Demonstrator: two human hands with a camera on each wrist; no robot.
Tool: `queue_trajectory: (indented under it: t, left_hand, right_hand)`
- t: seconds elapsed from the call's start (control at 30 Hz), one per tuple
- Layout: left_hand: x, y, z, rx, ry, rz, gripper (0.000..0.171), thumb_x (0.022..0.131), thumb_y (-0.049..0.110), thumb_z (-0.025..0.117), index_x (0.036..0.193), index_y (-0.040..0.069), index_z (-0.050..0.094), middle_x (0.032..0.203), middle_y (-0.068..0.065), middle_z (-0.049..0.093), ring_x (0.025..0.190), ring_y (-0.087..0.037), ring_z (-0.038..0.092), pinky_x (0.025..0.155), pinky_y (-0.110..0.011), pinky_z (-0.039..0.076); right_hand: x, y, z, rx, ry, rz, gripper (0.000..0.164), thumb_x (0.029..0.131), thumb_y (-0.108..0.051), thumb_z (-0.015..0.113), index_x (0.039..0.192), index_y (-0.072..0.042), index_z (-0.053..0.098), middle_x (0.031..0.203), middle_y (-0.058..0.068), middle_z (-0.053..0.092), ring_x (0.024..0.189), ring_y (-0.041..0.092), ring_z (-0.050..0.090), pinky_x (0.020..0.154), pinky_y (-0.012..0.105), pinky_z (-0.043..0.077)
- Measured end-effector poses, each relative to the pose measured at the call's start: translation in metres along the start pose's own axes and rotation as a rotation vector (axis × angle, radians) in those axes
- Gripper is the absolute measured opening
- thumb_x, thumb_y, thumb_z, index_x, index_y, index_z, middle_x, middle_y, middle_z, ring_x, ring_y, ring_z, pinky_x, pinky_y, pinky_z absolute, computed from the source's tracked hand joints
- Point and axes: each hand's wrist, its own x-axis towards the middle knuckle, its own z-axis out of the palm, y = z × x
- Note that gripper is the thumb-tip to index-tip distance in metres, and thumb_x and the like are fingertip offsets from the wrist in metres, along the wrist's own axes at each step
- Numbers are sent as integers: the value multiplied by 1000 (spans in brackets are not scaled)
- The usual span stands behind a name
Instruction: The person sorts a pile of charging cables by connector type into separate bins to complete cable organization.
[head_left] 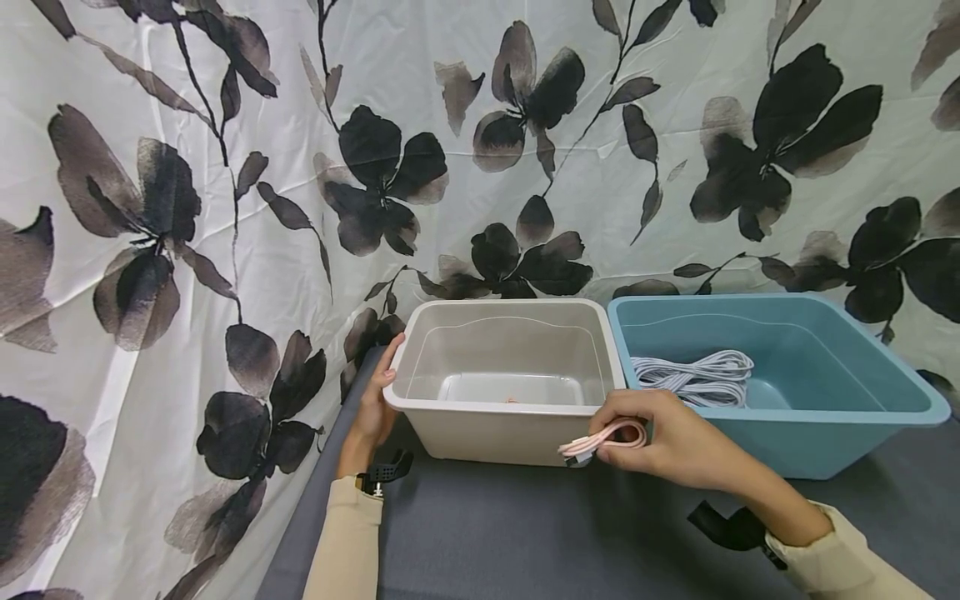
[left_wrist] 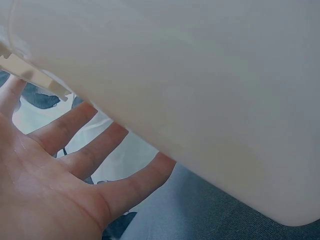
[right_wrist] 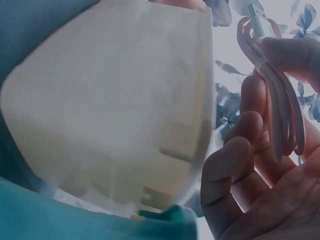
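Observation:
A bundled pink charging cable (head_left: 609, 442) with a pale plug is pinched between the thumb and fingers of my right hand (head_left: 660, 433), in front of the beige bin's (head_left: 487, 437) right front corner. In the right wrist view a small tie wraps the looped cable (right_wrist: 282, 110). My left hand (head_left: 373, 407) lies against the bin's left end, near the rim. Its fingers (left_wrist: 107, 145) reach out nearly straight to the bin wall in the left wrist view. Low inside the beige bin a small orange-pink bit shows; the front wall hides the rest.
A blue bin (head_left: 795, 433) stands right beside the beige one, with bundled white cables (head_left: 701, 375) in its left part. Both sit on a dark grey cloth surface (head_left: 495, 533). A white floral curtain (head_left: 465, 150) hangs behind and on the left.

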Motion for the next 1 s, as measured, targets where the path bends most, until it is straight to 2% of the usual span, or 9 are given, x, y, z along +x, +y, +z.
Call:
queue_trajectory:
  t: [0.17, 0.3, 0.47, 0.7, 1.0]
  left_hand:
    - [0, 1, 1, -2, 2, -7, 70, 98, 27, 27, 166, 24, 11, 172, -5, 13, 148, -44, 21, 109, -54, 36]
    - [-1, 1, 1, -3, 2, -3, 70, 98, 28, 27, 166, 23, 11, 172, -4, 12, 149, -43, 20, 110, -52, 36]
    - [-1, 0, 0, -1, 1, -1, 69, 99, 27, 28, 166, 23, 12, 172, -8, 11, 148, -42, 23, 108, -49, 39]
    - [-1, -1, -1, -7, 7, -5, 69, 98, 27, 28, 166, 25, 14, 172, -6, 13, 148, -41, 23, 109, -48, 38]
    - [1, -2, 1, -7, 14, -10, 70, 97, 29, 29, 166, 27, 13, 172, -2, 12, 151, -43, 17, 113, -56, 31]
  right_hand:
    - [13, 0, -16, -16, 14, -18, 21, 89, -14, 78, 99, -31, 72, 78, -13, 59, 70, 8, 50, 62, 28, 41]
    - [24, 2, -29, -36, 29, 4, 19, 88, -15, 79, 98, -30, 73, 80, -12, 62, 70, 10, 51, 62, 29, 41]
    - [41, 8, -43, -70, 28, 81, 14, 87, -17, 80, 98, -26, 75, 81, -6, 63, 69, 12, 49, 59, 28, 40]
    - [71, 13, -59, -52, -12, 268, 15, 88, -24, 80, 102, -18, 76, 90, 5, 64, 75, 20, 49, 59, 31, 39]
    - [105, 22, -69, -56, -12, 303, 20, 90, -24, 78, 107, -13, 76, 99, 8, 69, 90, 25, 50, 73, 37, 42]
